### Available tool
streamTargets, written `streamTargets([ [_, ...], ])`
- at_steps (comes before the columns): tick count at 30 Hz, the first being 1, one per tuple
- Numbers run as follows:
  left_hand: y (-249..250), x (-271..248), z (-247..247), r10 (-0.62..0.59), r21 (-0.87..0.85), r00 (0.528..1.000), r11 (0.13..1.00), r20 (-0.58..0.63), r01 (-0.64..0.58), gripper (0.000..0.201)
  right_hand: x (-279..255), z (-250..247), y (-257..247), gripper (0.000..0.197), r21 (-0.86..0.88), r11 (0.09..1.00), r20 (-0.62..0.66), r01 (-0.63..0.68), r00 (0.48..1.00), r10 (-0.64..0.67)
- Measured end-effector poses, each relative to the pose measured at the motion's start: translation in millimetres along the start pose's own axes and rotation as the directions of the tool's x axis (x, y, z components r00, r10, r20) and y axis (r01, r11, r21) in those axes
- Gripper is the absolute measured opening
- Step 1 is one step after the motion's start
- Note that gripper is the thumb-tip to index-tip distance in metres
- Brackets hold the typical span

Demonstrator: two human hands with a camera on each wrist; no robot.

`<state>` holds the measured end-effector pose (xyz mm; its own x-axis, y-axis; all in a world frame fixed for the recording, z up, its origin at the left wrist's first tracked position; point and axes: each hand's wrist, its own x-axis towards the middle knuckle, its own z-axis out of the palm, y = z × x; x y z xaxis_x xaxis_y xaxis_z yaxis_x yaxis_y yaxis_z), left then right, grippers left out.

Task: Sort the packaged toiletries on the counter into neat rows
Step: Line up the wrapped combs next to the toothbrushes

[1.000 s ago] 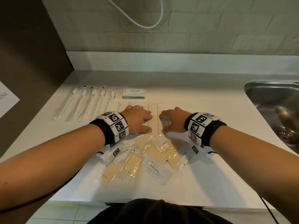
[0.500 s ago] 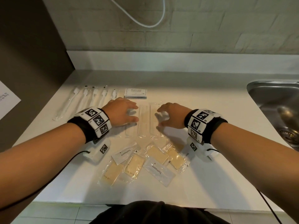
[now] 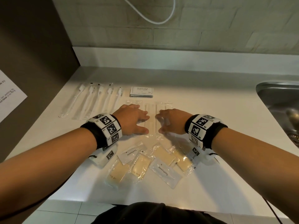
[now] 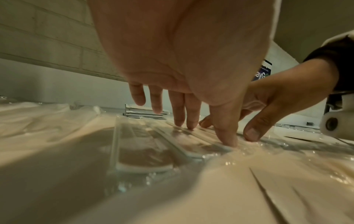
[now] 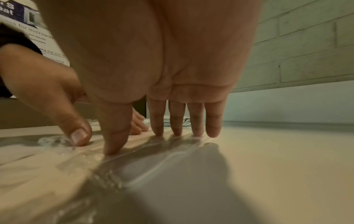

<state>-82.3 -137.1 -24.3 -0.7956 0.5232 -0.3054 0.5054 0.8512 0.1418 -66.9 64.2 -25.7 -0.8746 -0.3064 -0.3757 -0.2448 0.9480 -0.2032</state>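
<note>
Several long clear packets [image 3: 151, 118] lie side by side mid-counter, each with a flat white strip inside. My left hand [image 3: 137, 122] presses on the left ones with straight fingers [image 4: 181, 112] and thumb down. My right hand [image 3: 167, 122] presses on the right ones [image 5: 153, 153] the same way, thumb tip on the plastic. Neither hand grips anything. Behind them lie a row of wrapped toothbrushes [image 3: 97, 101] and a stack of shampoo sachets [image 3: 141, 92]. Nearer me, yellow soap packets [image 3: 140, 166] and toothpaste sachets [image 3: 164, 171] lie jumbled.
A steel sink [image 3: 278, 101] is sunk into the counter [image 3: 218, 126] at the right. A dark panel [image 3: 32, 54] with a paper notice walls off the left side. Brick wall and a white upstand run along the back, with a white cable hanging.
Half a second ago my left hand was further left with the clear packets spread out. It has since come back right, and the gap between my two hands has narrowed.
</note>
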Motion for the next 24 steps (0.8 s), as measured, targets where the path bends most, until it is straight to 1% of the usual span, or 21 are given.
streamTargets([
  [7, 0, 2, 0, 0.008, 0.02, 1.0, 1.0, 0.001, -0.008, 0.075, -1, 0, -1, 0.062, -0.005, 1.0, 0.007, 0.023, 1.0, -0.023],
  [10, -1, 2, 0, 0.01, 0.016, 1.0, 1.0, -0.001, -0.01, 0.076, -1, 1, -2, 0.062, -0.036, 0.999, 0.007, 0.028, 1.0, -0.028],
  [13, -2, 1, -2, -0.004, -0.048, 1.0, 0.999, -0.016, 0.003, 0.078, 0, 0, -2, 0.064, -0.063, 0.998, 0.034, 0.033, 0.999, -0.03],
  [15, -6, -2, -4, -0.034, -0.104, 0.999, 0.994, -0.037, 0.03, 0.076, 0, -2, -2, 0.065, -0.051, 0.998, 0.038, 0.032, 0.999, -0.03],
  [17, -13, -6, -6, -0.063, -0.115, 0.996, 0.992, -0.057, 0.056, 0.073, -2, -3, -2, 0.064, -0.041, 0.998, 0.037, 0.038, 0.999, -0.036],
  [19, -22, -11, -8, -0.085, -0.102, 0.994, 0.992, -0.071, 0.077, 0.069, -4, -5, -2, 0.064, -0.027, 0.998, 0.003, 0.054, 0.999, -0.054],
  [21, -31, -17, -9, -0.107, -0.102, 0.991, 0.99, -0.081, 0.099, 0.065, -6, -8, -5, 0.068, -0.003, 0.997, -0.057, 0.076, 0.996, -0.076],
  [24, -39, -24, -6, -0.121, -0.12, 0.991, 0.986, -0.063, 0.113, 0.065, 0, -7, -16, 0.066, 0.001, 0.993, -0.099, 0.121, 0.988, -0.12],
])
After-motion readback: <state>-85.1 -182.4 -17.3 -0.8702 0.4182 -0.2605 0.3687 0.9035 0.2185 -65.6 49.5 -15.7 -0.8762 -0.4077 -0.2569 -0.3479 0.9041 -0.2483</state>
